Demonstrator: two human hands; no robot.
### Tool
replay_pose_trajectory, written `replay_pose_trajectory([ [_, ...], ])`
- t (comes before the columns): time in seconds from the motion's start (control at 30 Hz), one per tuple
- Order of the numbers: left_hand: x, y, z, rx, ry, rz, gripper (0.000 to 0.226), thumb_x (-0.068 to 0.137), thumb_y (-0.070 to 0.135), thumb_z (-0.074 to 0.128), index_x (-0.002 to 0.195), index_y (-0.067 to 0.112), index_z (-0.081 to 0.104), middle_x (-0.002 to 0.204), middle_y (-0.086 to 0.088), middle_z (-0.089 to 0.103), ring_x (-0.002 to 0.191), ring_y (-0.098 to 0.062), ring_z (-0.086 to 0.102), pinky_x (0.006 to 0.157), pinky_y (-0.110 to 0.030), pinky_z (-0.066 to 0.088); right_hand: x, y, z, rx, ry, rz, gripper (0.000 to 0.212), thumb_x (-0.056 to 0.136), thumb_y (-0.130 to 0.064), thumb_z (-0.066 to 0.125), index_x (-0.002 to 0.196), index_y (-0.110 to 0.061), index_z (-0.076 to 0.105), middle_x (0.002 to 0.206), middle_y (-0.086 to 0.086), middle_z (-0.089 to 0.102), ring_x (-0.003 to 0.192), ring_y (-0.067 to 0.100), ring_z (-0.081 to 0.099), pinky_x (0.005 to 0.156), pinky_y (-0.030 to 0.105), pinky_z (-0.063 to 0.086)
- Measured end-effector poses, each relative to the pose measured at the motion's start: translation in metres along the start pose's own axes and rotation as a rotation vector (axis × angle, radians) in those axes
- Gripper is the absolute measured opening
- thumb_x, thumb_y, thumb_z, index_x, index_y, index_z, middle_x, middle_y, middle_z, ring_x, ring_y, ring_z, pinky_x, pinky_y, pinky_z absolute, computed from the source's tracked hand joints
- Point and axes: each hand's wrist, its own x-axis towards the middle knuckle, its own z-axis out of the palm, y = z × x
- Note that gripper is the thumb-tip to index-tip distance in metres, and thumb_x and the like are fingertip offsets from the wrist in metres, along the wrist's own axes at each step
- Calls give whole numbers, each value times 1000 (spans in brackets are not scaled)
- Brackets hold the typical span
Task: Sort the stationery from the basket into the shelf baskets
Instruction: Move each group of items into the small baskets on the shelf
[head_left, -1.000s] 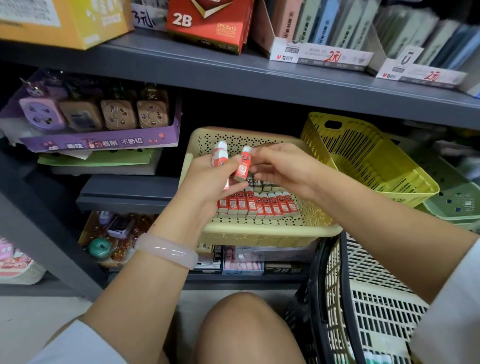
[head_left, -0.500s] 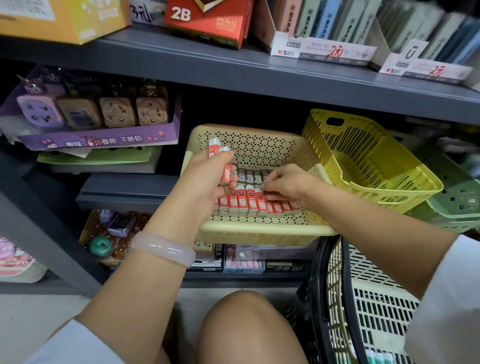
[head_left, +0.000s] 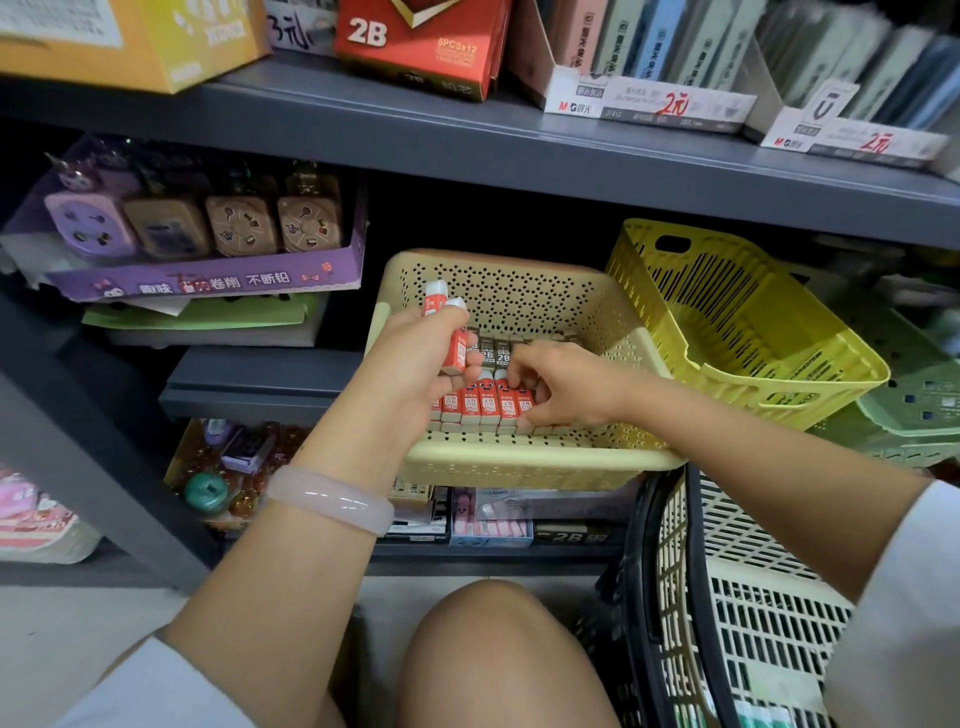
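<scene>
A beige perforated shelf basket (head_left: 519, 462) holds rows of red-and-white erasers (head_left: 480, 405) and dark 2B erasers (head_left: 496, 356) behind them. My left hand (head_left: 421, 364) hovers over the basket's left side and grips two red-and-white erasers (head_left: 441, 317) that stick up past its fingers. My right hand (head_left: 563, 387) reaches into the basket from the right, its curled fingertips pressing an eraser down at the right end of the red row; that eraser is mostly hidden. The source basket (head_left: 727, 587), cream with a black rim, stands at the lower right.
A tilted yellow basket (head_left: 748, 332) and a green basket (head_left: 919, 415) sit to the right on the same shelf. A purple sharpener display box (head_left: 208, 280) is at the left. Boxes line the grey shelf (head_left: 467, 140) above. My knee (head_left: 498, 649) is below.
My right hand carried one eraser from beside the left hand down into the beige basket and now presses it into the red row. The left hand lowered slightly, still holding its erasers.
</scene>
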Motion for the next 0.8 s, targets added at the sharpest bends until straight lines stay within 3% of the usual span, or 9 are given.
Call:
replay_pose_trajectory([
  [0.13,1,0,1,-12,-14,-22,11,92,6,49,82,8,51,74,-9,56,60,-17,55,49,-21,53,-1,0,-1,-50,-2,-11,46,78,-31,70,117,-16,53,101,-2,42,86,11,42,76,22,33],
  [0.3,1,0,2,-8,-8,-26,8,92,5,49,85,8,52,78,-10,58,64,-17,58,56,-24,56,-1,-3,-8,-58,9,-30,36,83,-33,66,113,-15,58,99,-3,49,88,11,45,79,22,37],
  [0.37,2,-1,1,-9,-12,-31,9,92,3,48,85,8,52,81,-12,60,68,-18,61,63,-26,57,-3,-8,-14,157,126,-18,24,87,-30,61,106,-15,62,91,-5,56,79,7,51,74,22,44],
  [0.43,3,-3,1,16,-40,-18,7,93,2,48,91,5,54,85,-13,62,73,-19,63,69,-28,58,-4,-16,-21,618,218,32,17,92,-27,54,99,-15,62,84,-4,60,70,4,55,66,19,49],
  [0.5,5,-6,2,58,-82,-8,14,92,2,50,105,0,55,90,-14,63,76,-18,65,69,-26,58,-3,-23,-26,893,192,53,18,94,-26,50,96,-15,63,87,0,63,73,6,58,68,18,51],
  [0.57,5,-7,3,74,-112,-12,17,91,4,52,107,-2,55,90,-15,64,76,-18,67,67,-25,58,0,-28,-25,1029,134,54,14,93,-22,52,93,-13,63,87,3,64,76,9,60,72,21,52],
  [0.63,4,-6,3,72,-109,-11,10,92,5,52,97,-2,57,86,-15,63,75,-19,67,68,-26,59,3,-30,-24,1151,120,72,10,92,-17,55,91,-11,61,85,3,65,78,12,61,78,24,52],
  [0.73,4,-7,1,109,-46,16,13,94,11,51,80,10,49,85,-11,63,79,-18,67,73,-27,57,5,-19,-25,1268,252,168,8,89,-17,58,87,-11,62,79,1,65,74,10,60,71,19,51],
  [0.8,5,-8,-1,124,-39,29,10,94,12,50,85,11,49,89,-8,63,85,-17,66,74,-26,56,6,-6,-26,1117,349,329,13,87,-23,61,84,-10,61,74,1,62,67,10,57,64,18,51],
])
